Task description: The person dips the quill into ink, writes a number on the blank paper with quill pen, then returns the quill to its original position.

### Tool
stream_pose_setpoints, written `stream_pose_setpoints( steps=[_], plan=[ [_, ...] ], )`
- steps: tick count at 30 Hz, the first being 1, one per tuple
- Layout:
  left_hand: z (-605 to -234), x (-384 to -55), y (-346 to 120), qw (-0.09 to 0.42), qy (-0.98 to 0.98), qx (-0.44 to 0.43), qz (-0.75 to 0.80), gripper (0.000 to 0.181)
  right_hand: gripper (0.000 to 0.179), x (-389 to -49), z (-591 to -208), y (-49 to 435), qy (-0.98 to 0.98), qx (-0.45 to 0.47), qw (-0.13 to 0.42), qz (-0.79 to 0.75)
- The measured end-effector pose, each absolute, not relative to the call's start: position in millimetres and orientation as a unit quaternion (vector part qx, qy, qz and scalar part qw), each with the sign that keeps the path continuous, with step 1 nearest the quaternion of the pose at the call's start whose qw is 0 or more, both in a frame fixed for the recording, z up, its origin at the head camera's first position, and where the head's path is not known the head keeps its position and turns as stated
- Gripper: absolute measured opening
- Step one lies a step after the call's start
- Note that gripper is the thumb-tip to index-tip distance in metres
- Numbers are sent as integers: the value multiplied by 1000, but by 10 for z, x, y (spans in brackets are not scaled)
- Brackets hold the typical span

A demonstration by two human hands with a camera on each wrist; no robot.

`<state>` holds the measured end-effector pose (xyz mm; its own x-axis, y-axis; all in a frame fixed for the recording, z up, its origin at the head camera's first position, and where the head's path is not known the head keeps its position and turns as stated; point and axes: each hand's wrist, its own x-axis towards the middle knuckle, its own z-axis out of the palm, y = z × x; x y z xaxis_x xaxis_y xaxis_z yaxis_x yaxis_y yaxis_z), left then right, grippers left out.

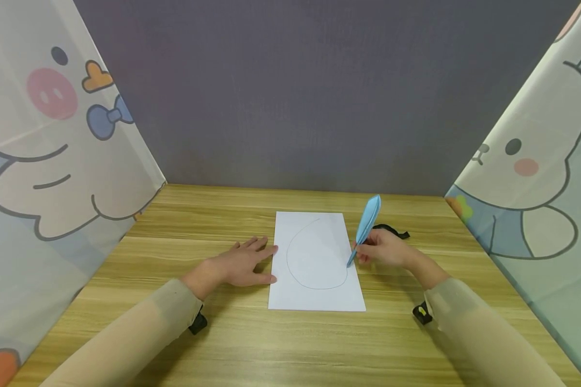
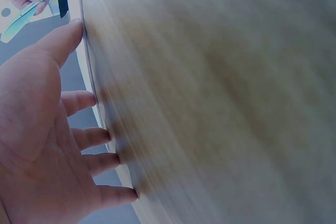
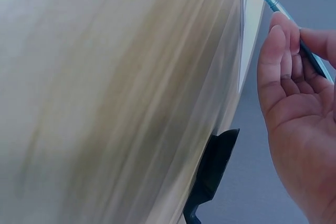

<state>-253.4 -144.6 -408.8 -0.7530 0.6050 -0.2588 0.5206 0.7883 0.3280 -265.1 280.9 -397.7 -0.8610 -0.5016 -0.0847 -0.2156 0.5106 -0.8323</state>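
Note:
A white sheet of paper [image 1: 314, 252] lies on the wooden table, bearing a thin curved line that sweeps from its top, round the left and bottom, up to the right side. My right hand [image 1: 382, 248] pinches a light blue feather-topped pen [image 1: 368, 220], its tip on the paper at the line's right end. In the right wrist view the pen [image 3: 270, 1] runs between thumb and fingers of the right hand [image 3: 299, 108]. My left hand [image 1: 244, 263] rests with spread fingers at the sheet's left edge; the left wrist view shows this hand [image 2: 42, 129] flat, holding nothing.
Behind the right hand lies a black strap-like item [image 1: 392, 231], also seen as a dark object [image 3: 212, 166] in the right wrist view. A dark grey panel [image 1: 290, 97] closes off the table's [image 1: 290, 344] far edge. Cartoon-printed cloths [image 1: 53, 177] hang at both sides.

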Motion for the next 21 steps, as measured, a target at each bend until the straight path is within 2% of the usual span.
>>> stream_pose_setpoints(
  steps=[21],
  plan=[
    [-4096, -2545, -1453, 176, 930, 303, 113, 90, 26, -2802, -3998, 2712, 889, -158, 105, -417]
  ],
)
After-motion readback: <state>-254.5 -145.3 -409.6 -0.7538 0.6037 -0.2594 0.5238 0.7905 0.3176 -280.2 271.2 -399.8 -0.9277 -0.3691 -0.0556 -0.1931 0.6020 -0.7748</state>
